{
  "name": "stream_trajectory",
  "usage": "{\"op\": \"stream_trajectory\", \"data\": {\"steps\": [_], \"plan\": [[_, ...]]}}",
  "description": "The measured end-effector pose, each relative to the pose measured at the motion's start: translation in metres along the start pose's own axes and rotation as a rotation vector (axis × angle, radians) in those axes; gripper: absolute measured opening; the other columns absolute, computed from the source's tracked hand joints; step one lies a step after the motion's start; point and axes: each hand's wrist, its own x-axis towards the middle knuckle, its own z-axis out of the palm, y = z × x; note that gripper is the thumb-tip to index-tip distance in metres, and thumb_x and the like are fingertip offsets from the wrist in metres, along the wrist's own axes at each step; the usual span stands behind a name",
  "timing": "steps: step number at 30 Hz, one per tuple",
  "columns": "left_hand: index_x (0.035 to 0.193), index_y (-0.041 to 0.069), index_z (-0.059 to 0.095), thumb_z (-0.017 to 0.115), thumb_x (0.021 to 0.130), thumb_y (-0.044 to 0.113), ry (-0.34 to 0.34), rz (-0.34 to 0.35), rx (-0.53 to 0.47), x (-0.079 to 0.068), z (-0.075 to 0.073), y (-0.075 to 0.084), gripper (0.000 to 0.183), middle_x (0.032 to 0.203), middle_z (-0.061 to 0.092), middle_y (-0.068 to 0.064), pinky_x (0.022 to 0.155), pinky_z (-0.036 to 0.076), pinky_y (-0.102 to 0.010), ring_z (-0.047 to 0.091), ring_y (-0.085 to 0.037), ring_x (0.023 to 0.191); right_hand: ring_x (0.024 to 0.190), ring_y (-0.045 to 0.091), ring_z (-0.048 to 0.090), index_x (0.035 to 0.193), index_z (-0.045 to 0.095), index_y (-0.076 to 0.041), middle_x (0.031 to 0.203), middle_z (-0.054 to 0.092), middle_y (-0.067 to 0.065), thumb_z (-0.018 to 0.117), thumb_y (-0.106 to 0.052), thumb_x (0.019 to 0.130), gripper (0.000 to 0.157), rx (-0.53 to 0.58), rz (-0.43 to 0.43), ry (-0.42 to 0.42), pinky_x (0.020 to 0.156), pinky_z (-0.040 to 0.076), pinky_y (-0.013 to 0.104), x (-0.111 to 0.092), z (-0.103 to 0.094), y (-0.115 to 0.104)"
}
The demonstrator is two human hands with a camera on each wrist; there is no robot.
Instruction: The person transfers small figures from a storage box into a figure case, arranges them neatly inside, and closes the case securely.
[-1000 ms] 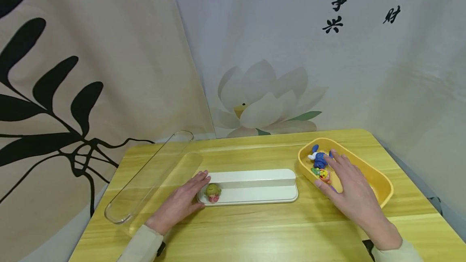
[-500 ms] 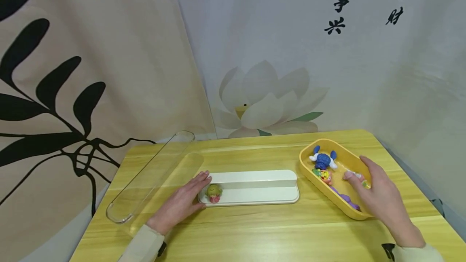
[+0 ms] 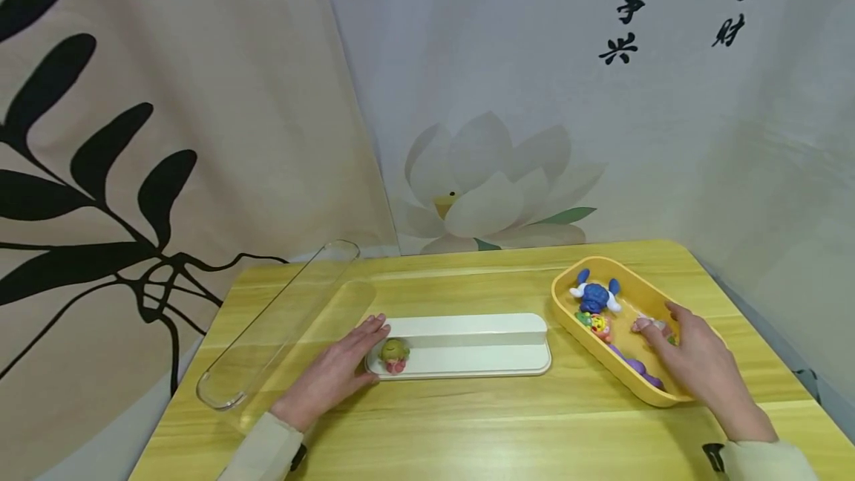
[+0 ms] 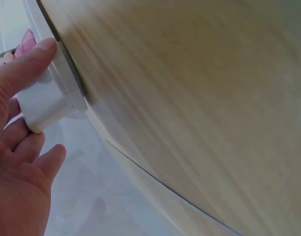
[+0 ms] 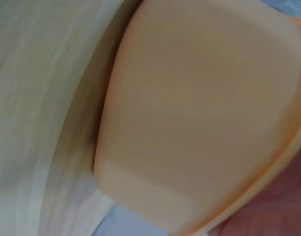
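My left hand (image 3: 334, 375) grips the left end of a long white base (image 3: 467, 355) with a raised step along its back. In the left wrist view its thumb (image 4: 30, 66) lies on the front edge, the other fingers behind. A green-headed figurine with a pink lower part (image 3: 394, 355) stands on that base, near this hand. My right hand (image 3: 701, 355) reaches into a yellow tray (image 3: 568, 310), thumb and forefinger about a small pink-and-white figurine (image 3: 657, 324), partly hidden. The right wrist view shows mostly the tray's outer wall (image 5: 199, 113) and a bit of the hand.
Also in the yellow tray are a blue-and-white figurine (image 3: 593, 297), a colourful one with a yellow face (image 3: 600, 326) and a purple piece (image 3: 637, 367). A long clear cover (image 3: 274, 325) lies slanted at the table's left. A printed curtain (image 3: 494, 95) hangs behind the table.
My right hand has moved from above the blue figurine to the tray's near right part, its thumb and forefinger closing about the pink-and-white figurine. The left hand has stayed on the white base.
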Motion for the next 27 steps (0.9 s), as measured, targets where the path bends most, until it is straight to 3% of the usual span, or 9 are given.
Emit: {"op": "stream_trajectory", "data": {"steps": [2, 7, 15, 23, 27], "plan": [[0.151, 0.001, 0.05, 0.09, 0.079, 0.017, 0.012, 0.012, 0.008, 0.0, 0.0, 0.0, 0.083, 0.163, 0.04, -0.014, 0.107, 0.052, -0.041, 0.043, -0.032, 0.146, 0.095, 0.044, 0.056, 0.148, 0.03, 0.023, 0.107, 0.06, 0.028, 0.046, -0.057, 0.106, 0.092, -0.013, 0.002, -0.013, 0.075, 0.052, 0.062, 0.002, 0.0, 0.002], [0.149, 0.0, 0.052, 0.091, 0.077, 0.016, 0.033, 0.029, 0.017, 0.001, 0.001, 0.0, 0.084, 0.161, 0.042, -0.016, 0.106, 0.053, -0.041, 0.045, -0.033, 0.145, 0.106, 0.053, 0.059, 0.145, 0.031, 0.025, 0.11, 0.066, 0.031, 0.045, -0.058, 0.106, 0.093, -0.028, -0.008, -0.063, 0.084, 0.051, 0.069, 0.008, -0.002, 0.006], [0.15, 0.001, 0.051, 0.09, 0.08, 0.016, 0.0, 0.002, 0.008, 0.0, 0.0, 0.001, 0.082, 0.162, 0.04, -0.014, 0.108, 0.052, -0.041, 0.043, -0.032, 0.146, 0.098, 0.05, 0.065, 0.141, 0.033, 0.027, 0.102, 0.068, 0.029, 0.046, -0.054, 0.107, 0.089, -0.051, -0.029, -0.123, 0.083, 0.054, 0.066, 0.019, 0.001, 0.005], [0.149, 0.0, 0.052, 0.091, 0.077, 0.015, 0.036, 0.026, 0.027, 0.0, 0.002, 0.002, 0.083, 0.16, 0.043, -0.016, 0.104, 0.055, -0.042, 0.046, -0.034, 0.144, 0.108, 0.056, 0.061, 0.142, 0.037, 0.023, 0.116, 0.063, 0.038, 0.05, -0.05, 0.107, 0.082, -0.041, -0.053, -0.121, 0.087, 0.052, 0.069, 0.023, 0.006, 0.003], [0.148, 0.0, 0.053, 0.092, 0.076, 0.015, 0.055, 0.038, 0.027, 0.0, 0.002, 0.0, 0.084, 0.159, 0.045, -0.016, 0.103, 0.056, -0.042, 0.047, -0.034, 0.143, 0.117, 0.062, 0.053, 0.144, 0.035, 0.023, 0.133, 0.052, 0.045, 0.052, -0.049, 0.106, 0.082, -0.031, -0.06, -0.117, 0.092, 0.05, 0.072, 0.025, 0.007, 0.005]]}}
